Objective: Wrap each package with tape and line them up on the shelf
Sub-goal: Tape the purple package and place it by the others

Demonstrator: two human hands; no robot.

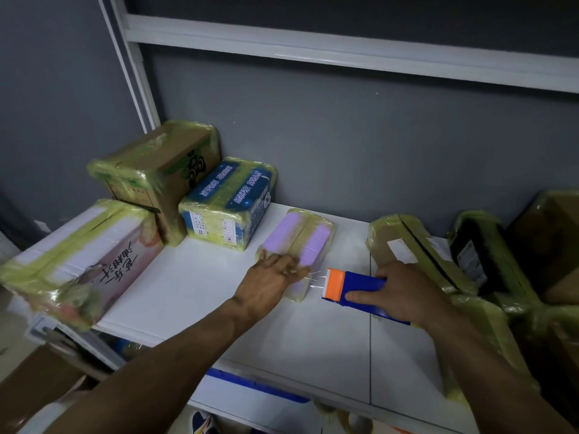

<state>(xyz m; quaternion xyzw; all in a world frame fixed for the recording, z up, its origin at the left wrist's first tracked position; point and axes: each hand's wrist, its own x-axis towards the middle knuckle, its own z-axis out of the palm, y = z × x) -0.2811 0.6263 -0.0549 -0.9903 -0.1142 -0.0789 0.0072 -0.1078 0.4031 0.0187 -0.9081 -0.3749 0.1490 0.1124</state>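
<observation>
On the shelf, your flat package lies near the middle, with your left hand resting on its near end. Just to its right, your right hand holds the tape dispenser, and a strip of tape joins the two. The printed box sits behind and to the left. The cardboard box stands in the back left corner, with the long carton before it at the left edge. The labelled parcel lies toward the right end.

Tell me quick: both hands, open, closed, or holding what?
Left hand: open, fingers flat, pressing on the purple package.
Right hand: closed, holding the blue tape dispenser.
</observation>
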